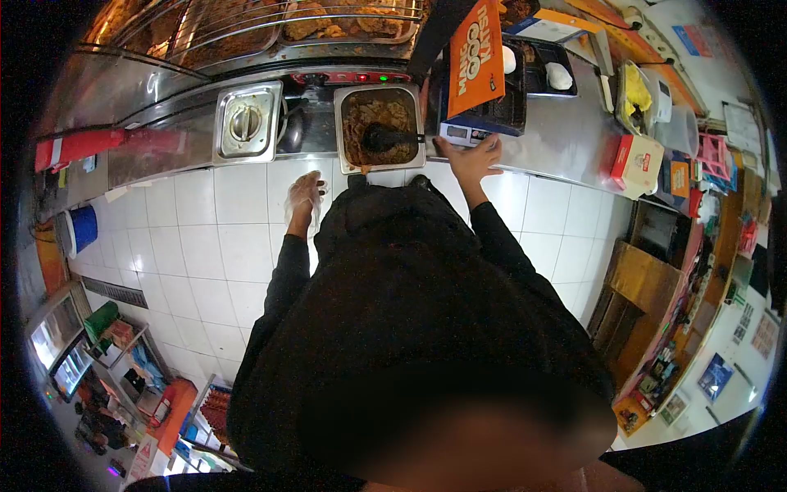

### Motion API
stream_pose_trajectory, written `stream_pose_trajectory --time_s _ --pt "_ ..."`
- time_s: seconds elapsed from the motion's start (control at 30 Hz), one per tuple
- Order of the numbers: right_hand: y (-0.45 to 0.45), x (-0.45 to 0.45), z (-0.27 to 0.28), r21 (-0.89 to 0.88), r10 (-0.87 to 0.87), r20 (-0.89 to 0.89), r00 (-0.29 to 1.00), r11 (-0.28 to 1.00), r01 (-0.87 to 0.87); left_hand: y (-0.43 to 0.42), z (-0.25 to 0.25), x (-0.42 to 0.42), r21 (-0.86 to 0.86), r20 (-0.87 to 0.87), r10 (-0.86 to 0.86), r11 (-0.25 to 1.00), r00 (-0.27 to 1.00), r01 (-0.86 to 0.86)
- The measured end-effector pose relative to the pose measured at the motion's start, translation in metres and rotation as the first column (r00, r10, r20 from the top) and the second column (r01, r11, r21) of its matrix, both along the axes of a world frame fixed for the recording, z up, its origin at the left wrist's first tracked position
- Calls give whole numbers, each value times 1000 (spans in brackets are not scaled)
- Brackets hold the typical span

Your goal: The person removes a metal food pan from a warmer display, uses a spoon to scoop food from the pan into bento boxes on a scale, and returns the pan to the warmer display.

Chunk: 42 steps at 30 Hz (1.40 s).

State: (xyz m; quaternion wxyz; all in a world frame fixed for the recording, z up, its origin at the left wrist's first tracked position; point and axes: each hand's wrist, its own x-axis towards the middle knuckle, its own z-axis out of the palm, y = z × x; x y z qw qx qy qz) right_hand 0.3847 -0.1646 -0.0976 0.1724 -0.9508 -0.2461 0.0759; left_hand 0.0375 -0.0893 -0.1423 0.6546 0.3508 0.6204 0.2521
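Observation:
My left hand [305,195], in a clear plastic glove, hangs loosely above the floor just short of the counter, with nothing visible in it. My bare right hand [474,161] is at the front edge of a digital scale [466,134], its fingers spread and touching or nearly touching it. On the scale rests a black tray [510,116], partly covered by an orange printed card flap [477,61]. Left of the scale sits a metal pan [339,127] of brown sauce, with a black-handled utensil [389,139] lying in it.
A lidded metal pan [246,123] stands further left on the counter. Fried pieces [344,20] lie behind a wire rack at the back. To the right are another black tray [561,78] with white rounded items, a knife [605,70] and a red-and-cream box [637,166].

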Motion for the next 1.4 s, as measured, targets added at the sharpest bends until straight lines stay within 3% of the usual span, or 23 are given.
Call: stream_pose_trajectory --time_s 0.1,0.17,0.27,0.37,0.47,0.63,0.8,0.9,1.0,1.07,1.23,1.33,1.4 --pt "-13 16 2 50 55 9 998 997 -55 4 -12 -2 -80 -52 -4 997 999 0" --pt "-22 39 -11 210 21 1 1000 977 -20 2 -22 -7 -29 -39 -9 1000 999 8" --pt "-27 62 -11 265 11 -5 1000 964 -10 -2 -12 -8 21 10 -24 999 1000 24" --pt "-24 73 -15 259 -4 46 999 966 -8 1 -1 -3 -2 -46 -27 1000 999 26" --pt "-23 79 -20 223 15 77 997 974 -32 10 -23 -5 -71 -119 -29 997 993 21" --pt "-24 83 -20 155 53 96 994 986 -67 4 -5 -4 -20 -106 -21 1000 994 19" --pt "-20 87 -8 116 68 -49 996 991 -62 3 -16 -9 -59 -54 -31 998 998 27" --pt "-18 86 -8 78 2 -36 999 997 0 5 -14 -6 91 -85 -144 984 986 152" --pt "-19 85 -5 109 1 -21 1000 994 2 4 -9 0 86 -43 -14 996 999 17" --pt "-19 86 -1 96 13 -45 999 995 -9 12 -12 1 -63 -148 -28 998 989 19" --pt "-16 82 6 102 16 -82 996 995 -8 5 -4 0 17 -106 -31 999 994 33" --pt "-22 77 6 59 -17 16 1000 998 16 1 -3 -3 17 -106 -13 1000 994 15" --pt "-28 73 3 422 -104 91 990 905 56 -2 6 -5 36 -116 23 999 993 -19"
